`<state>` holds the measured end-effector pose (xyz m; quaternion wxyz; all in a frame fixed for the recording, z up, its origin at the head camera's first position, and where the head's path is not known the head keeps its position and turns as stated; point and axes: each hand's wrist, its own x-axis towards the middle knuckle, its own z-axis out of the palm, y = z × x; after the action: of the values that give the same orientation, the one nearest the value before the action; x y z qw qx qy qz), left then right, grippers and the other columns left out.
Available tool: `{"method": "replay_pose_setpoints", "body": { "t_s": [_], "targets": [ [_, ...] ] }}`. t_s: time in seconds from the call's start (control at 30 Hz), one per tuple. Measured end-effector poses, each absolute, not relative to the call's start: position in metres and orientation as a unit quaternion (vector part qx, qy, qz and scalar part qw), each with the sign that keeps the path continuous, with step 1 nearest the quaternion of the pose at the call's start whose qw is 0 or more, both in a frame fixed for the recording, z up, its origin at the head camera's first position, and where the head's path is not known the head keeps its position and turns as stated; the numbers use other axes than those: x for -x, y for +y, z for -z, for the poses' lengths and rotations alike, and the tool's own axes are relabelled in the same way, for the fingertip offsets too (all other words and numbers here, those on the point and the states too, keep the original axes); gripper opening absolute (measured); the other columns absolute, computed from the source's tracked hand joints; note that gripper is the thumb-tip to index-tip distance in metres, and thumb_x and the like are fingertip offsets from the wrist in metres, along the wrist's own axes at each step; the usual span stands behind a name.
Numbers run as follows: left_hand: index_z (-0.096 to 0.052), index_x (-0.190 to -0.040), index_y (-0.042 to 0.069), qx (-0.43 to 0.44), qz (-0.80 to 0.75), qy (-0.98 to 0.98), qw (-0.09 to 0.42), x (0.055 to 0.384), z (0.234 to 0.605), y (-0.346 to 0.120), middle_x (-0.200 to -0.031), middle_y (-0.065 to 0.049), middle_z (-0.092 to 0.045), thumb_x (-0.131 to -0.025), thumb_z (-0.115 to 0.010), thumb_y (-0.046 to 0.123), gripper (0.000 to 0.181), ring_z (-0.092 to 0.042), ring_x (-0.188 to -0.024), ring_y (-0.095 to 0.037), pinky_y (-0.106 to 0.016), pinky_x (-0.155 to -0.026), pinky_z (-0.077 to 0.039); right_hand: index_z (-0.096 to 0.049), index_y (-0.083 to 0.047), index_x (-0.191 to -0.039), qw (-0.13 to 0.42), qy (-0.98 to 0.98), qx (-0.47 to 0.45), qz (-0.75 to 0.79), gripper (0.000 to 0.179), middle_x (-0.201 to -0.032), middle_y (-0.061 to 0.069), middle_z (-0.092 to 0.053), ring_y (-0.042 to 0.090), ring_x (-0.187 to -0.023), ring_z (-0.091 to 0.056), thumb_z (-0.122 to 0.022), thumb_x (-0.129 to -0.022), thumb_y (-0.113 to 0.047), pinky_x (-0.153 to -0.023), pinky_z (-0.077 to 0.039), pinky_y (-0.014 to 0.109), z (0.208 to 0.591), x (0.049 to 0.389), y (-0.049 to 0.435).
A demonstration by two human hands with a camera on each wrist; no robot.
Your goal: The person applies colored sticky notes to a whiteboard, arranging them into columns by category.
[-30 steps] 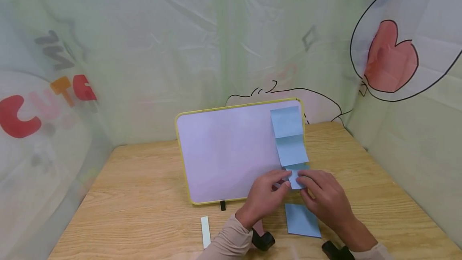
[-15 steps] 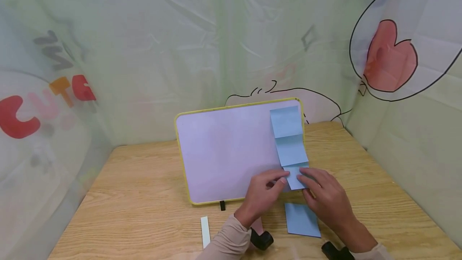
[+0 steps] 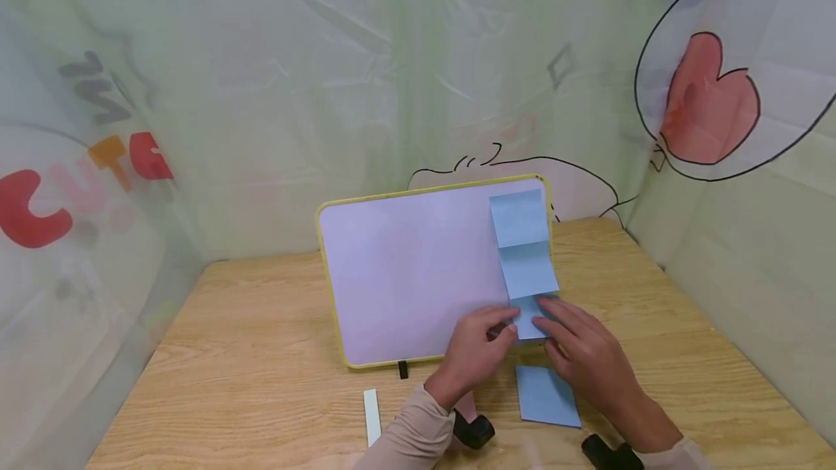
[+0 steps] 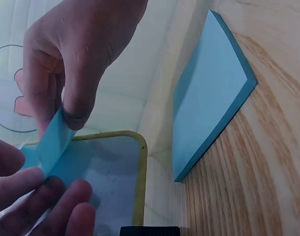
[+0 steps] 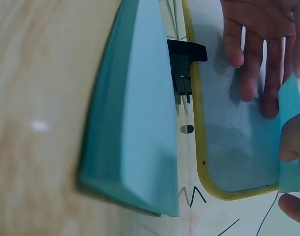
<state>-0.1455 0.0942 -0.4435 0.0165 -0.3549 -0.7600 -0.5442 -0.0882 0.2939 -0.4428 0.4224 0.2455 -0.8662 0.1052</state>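
Note:
A blue sticky note [image 3: 530,326] lies at the lower right of the yellow-framed whiteboard [image 3: 411,274], just under two other blue notes stuck in a column. Thumb and index finger of my left hand [image 3: 475,347] pinch its left edge; the other fingers spread against the board in the right wrist view. From the right, my right hand [image 3: 588,350] holds the note between thumb and fingers, its index fingertip up by the note's top edge. In the left wrist view the note [image 4: 55,140] bends outward under the right thumb.
A blue sticky-note pad [image 3: 547,397] lies on the wooden table [image 3: 261,325] below the right hand. A pale strip [image 3: 371,415] sits left of the left sleeve, and a pink piece [image 3: 466,407] is partly hidden by the left wrist. A black clip [image 5: 187,64] grips the board's edge.
Both hands have shifted slightly left and up with the lowest note. Its bottom edge has moved a little left, and its top has come closer under the note above.

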Motion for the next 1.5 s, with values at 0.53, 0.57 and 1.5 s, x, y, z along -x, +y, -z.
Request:
{"method": "replay_pose_setpoints", "body": {
  "t_s": [0.53,0.57,1.5],
  "targets": [
    [-0.072,-0.125,0.008,0.351,0.501,-0.79,0.044,0.142,0.444,0.094,-0.121,-0.002,-0.067,-0.1,-0.058,0.016,0.029,-0.064,-0.09,0.002,-0.013,-0.075,-0.049,-0.075,0.0,-0.098,0.41,-0.873,-0.247,-0.096,0.061,-0.128,0.019,-0.065,0.039,-0.114,-0.063,-0.027,-0.109,-0.036,-0.113,-0.015,0.016,0.445,0.091,0.292],
    [-0.072,-0.124,0.008,0.35,0.499,-0.792,0.048,0.142,0.444,0.094,-0.121,-0.002,-0.068,-0.1,-0.058,0.016,0.029,-0.064,-0.091,0.002,-0.012,-0.076,-0.049,-0.075,0.0,-0.098,0.41,-0.872,-0.248,-0.096,0.061,-0.127,0.019,-0.065,0.04,-0.114,-0.063,-0.027,-0.109,-0.036,-0.113,-0.015,0.016,0.445,0.091,0.291],
    [-0.07,-0.126,0.006,0.371,0.394,-0.831,0.128,0.136,0.439,0.097,-0.11,0.001,-0.065,-0.098,-0.062,0.017,0.031,-0.06,-0.084,0.004,-0.007,-0.071,-0.044,-0.065,0.001,-0.118,0.37,-0.88,-0.274,-0.116,0.043,-0.135,0.016,-0.06,0.036,-0.124,-0.054,-0.052,-0.079,-0.012,-0.116,-0.019,0.023,0.445,0.093,0.283]
  ]
}}
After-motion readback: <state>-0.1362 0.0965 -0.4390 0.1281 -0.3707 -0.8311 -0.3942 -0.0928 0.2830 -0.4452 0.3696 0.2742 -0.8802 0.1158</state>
